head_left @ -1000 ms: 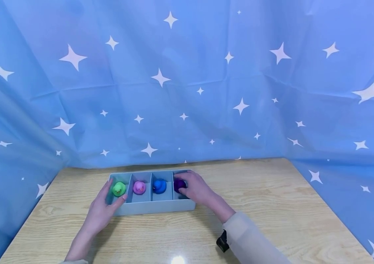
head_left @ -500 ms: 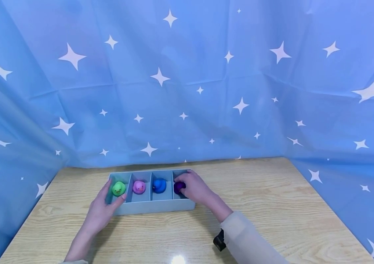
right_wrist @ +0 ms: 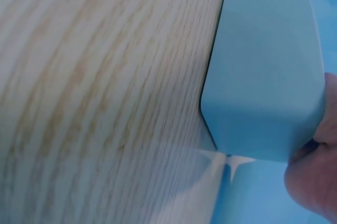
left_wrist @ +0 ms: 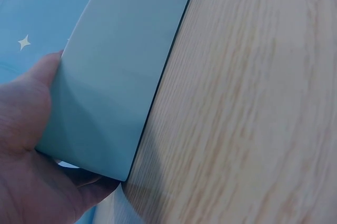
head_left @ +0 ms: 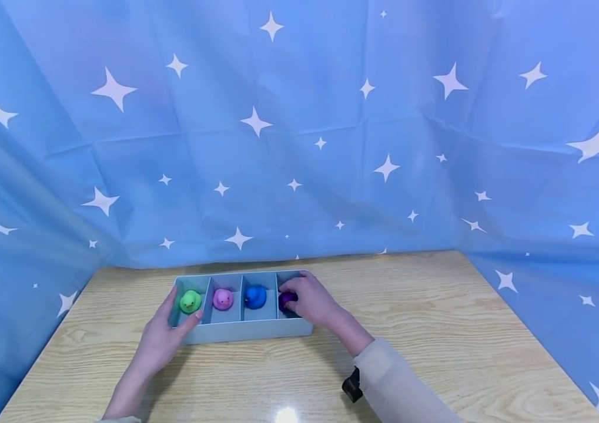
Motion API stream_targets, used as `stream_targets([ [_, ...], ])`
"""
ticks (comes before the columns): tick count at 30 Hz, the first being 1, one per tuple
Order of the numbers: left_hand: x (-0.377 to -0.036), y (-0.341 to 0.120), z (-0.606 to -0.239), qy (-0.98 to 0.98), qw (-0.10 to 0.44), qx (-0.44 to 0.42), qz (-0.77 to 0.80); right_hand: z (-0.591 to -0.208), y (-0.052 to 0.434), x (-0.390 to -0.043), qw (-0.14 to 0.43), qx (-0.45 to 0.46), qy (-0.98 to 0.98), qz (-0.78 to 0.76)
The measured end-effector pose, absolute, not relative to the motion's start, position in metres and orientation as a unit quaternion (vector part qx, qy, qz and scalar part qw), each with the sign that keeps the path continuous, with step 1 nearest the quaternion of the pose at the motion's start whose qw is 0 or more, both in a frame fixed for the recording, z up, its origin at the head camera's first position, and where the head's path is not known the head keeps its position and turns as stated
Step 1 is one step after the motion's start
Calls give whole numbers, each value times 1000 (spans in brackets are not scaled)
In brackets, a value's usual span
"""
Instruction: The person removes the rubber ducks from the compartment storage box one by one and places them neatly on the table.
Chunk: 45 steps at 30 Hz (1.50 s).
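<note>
Room: a blue cloth with white stars [head_left: 299,147] hung behind and beside a wooden bench [head_left: 437,329].
Tray: a long blue tray [head_left: 241,332] with four boxes sat on the bench.
Ducks: green duck [head_left: 190,301], pink duck [head_left: 222,298], blue duck [head_left: 255,296], one in each box.
Left hand [head_left: 164,335]: it reached forward and held the tray's left end, thumb by the green duck.
Right hand [head_left: 312,301]: fingers curled around the purple duck [head_left: 285,301] in the far right box.
</note>
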<state>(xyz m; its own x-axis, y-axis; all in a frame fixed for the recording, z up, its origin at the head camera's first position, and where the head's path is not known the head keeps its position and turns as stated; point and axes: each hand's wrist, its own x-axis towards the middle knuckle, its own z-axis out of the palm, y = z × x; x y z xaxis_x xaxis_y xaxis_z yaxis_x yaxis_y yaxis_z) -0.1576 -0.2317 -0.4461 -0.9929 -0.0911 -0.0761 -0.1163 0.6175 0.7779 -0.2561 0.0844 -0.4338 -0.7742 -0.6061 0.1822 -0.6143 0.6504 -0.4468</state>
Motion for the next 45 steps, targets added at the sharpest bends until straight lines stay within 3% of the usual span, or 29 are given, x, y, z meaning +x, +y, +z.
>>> stream_targets([
  [21, -158, -229, -449, 898, 19, -59, 436, -433, 97, -242, 70, 333, -893, 296],
  [30, -159, -231, -448, 900, 12, -55, 432, -408, 112, -220, 183, 390, -834, 343],
  [45, -159, -231, -447, 902, 22, -65, 427, -381, 146, -201, 230, 355, -816, 393],
])
